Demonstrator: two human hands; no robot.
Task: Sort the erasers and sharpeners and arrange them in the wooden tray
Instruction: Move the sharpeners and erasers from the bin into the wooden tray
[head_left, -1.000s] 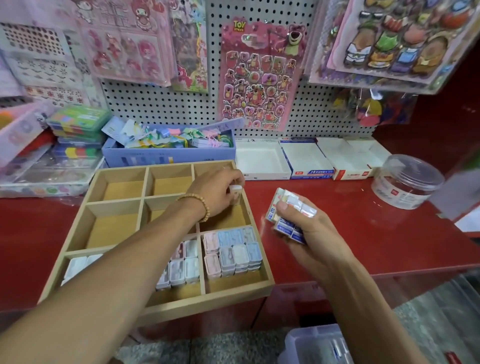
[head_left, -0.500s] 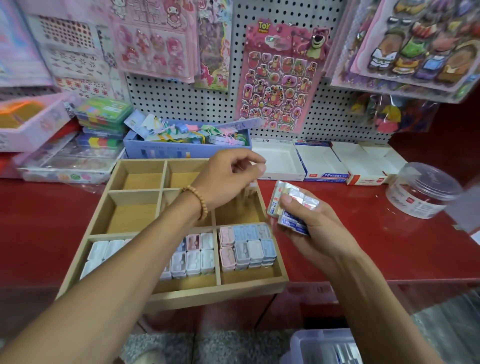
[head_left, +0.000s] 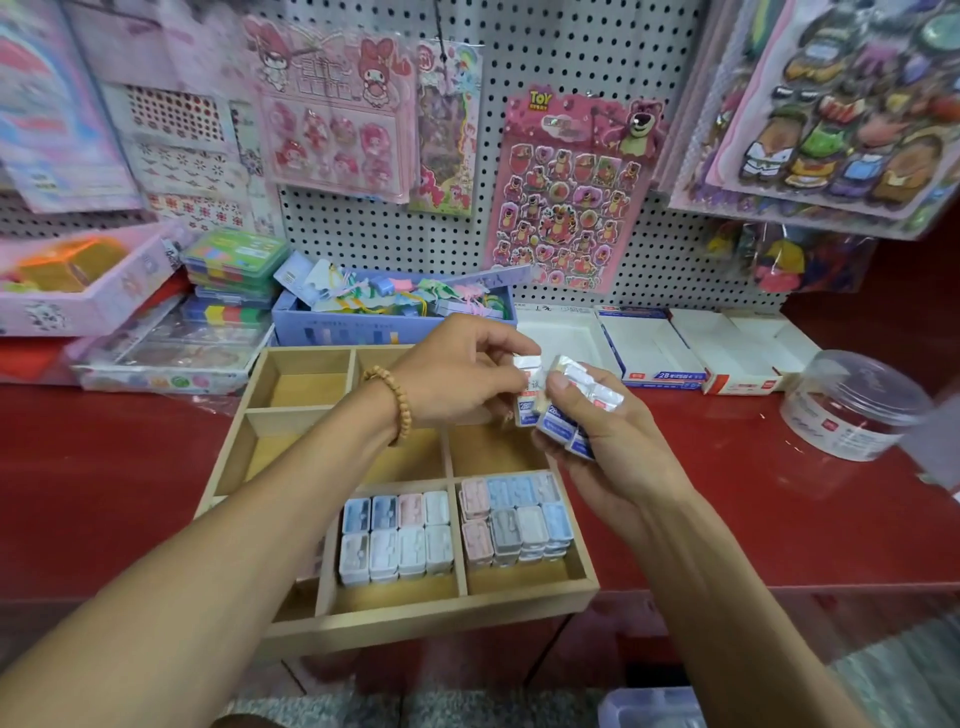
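Observation:
A wooden tray (head_left: 524, 605) with several compartments lies on the red counter. Its near middle and near right compartments hold several pastel sharpeners (head_left: 395, 538), in blue, pink, white and grey. My right hand (head_left: 608, 447) holds a stack of wrapped white and blue erasers (head_left: 582, 402) above the tray's right edge. My left hand (head_left: 457, 371), with a bead bracelet on the wrist, pinches one wrapped eraser (head_left: 527, 387) at the left end of that stack. My left forearm hides part of the tray's middle row and near left compartment.
Open white eraser boxes (head_left: 649, 353) stand behind the tray at the pegboard. A clear plastic tub (head_left: 852, 405) sits at the right. A blue box of clips (head_left: 384, 317) and stacked stationery cases (head_left: 228, 270) are at the back left. Another plastic bin (head_left: 649, 709) is below the counter.
My left hand rose from the tray's middle right compartment and moved right to the stack, where it now pinches one eraser. My right hand kept holding the stack.

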